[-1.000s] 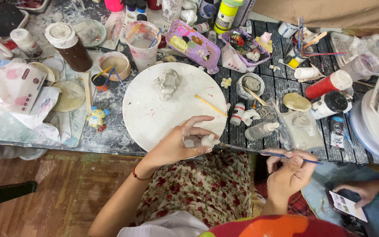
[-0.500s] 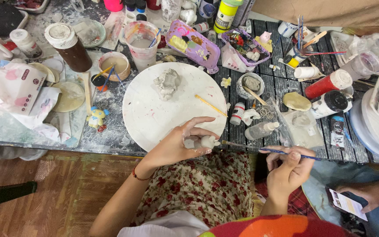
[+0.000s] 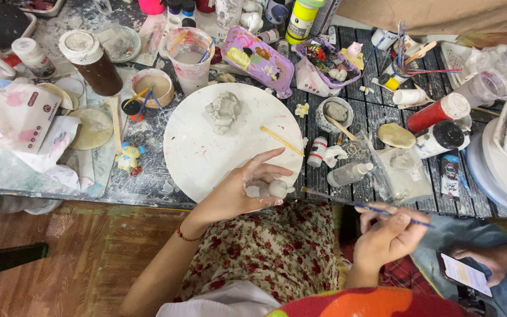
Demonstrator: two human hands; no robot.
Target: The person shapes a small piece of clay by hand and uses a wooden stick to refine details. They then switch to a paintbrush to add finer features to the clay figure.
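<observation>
left hand [image 3: 239,191] grip: small white clay piece [image 3: 271,189] | right hand [image 3: 385,235] grip: thin paintbrush [image 3: 359,205] | red bottle [image 3: 438,113] lying right

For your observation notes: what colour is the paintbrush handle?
Blue, on the paintbrush in the right hand; head view.

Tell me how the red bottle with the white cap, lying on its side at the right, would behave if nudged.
The red bottle lies on its side and looks round, so it would probably roll, most likely across the dark slatted table. Things crowd it closely, so it would likely bump the black-capped bottle soon. Its cap appears closed, so spilling seems unlikely.
</observation>
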